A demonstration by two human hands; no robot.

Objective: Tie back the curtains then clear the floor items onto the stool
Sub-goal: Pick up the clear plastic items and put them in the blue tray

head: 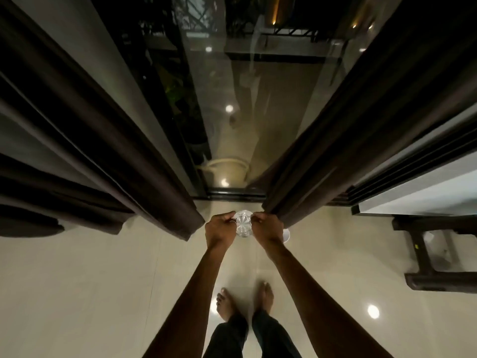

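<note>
Clear glass (pixel 243 224) — fingers (pixel 229 218) pinch both sides.

Stretched forward, the left hand (pixel 220 228) and right hand (pixel 266 227) each grip 1 side of a clear glass object (pixel 243 224).

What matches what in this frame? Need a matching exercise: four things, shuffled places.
Things:
1. clear glass
2. stool
3. left curtain
4. bare feet

Places:
A. far right, on the floor
B. left of the glass door
C. gripped between left hand and right hand
D. bottom centre of view

Pairs: 1-C, 2-A, 3-B, 4-D
</note>
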